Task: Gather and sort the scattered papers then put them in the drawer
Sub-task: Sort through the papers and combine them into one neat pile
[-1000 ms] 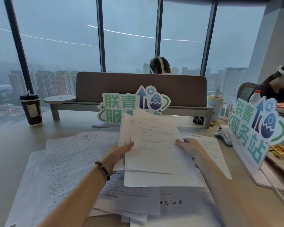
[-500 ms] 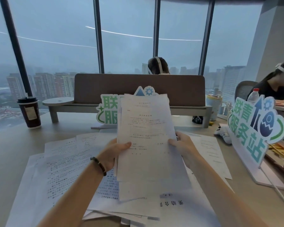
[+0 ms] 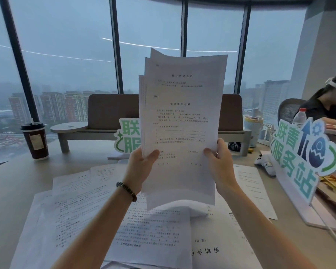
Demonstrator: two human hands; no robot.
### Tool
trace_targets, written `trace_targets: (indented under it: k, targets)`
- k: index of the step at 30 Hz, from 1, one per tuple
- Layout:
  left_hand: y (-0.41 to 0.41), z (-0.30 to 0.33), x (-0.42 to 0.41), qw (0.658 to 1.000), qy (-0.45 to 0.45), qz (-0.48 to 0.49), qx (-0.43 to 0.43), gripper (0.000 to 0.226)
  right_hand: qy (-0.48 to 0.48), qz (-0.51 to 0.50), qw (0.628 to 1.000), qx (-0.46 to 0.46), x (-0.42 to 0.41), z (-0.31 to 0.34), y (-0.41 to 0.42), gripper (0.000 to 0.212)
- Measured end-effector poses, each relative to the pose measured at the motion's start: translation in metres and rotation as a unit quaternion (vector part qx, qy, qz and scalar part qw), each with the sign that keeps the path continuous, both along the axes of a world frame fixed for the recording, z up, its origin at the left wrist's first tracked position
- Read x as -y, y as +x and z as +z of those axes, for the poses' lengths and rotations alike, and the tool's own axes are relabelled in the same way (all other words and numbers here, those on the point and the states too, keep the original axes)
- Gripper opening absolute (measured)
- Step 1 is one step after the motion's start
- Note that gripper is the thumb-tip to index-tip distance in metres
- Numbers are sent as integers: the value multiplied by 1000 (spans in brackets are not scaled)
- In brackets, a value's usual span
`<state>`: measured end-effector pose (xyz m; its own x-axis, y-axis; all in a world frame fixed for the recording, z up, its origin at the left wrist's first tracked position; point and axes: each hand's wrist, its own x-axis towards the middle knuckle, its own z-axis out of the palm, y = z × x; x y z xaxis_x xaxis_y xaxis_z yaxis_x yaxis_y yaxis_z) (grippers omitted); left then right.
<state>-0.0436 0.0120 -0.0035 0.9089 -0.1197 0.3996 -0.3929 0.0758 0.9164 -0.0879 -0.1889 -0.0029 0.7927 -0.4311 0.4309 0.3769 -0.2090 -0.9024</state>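
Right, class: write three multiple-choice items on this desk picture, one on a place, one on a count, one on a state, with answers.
1. Where is the coffee cup?
A. far left of the desk
B. on the loose sheets
C. beside the right-hand sign

2. How many hands grip the paper stack?
A. none
B. one
C. two

3. How is the stack held?
A. flat on the desk
B. upright, off the desk
C. rolled up

Answers: A, it stands by the window; C, left hand and right hand pinch its sides; B, loose sheets lie below.

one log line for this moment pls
phase: gathering | left hand: gripping stack of papers | right hand: gripping same stack, upright | loose sheets: on desk | drawer: not seen
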Motion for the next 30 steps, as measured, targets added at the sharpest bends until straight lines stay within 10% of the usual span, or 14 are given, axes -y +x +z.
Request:
trace_targets:
  k: [19, 30]
  targets:
    - [-3, -21, -9, 992, -41, -78, -89, 18, -33, 37, 998, 46, 6, -5, 4, 43]
    - [-4, -23, -5, 991, -53, -79, -92, 20, 19, 91, 995, -21, 4, -38, 10, 22]
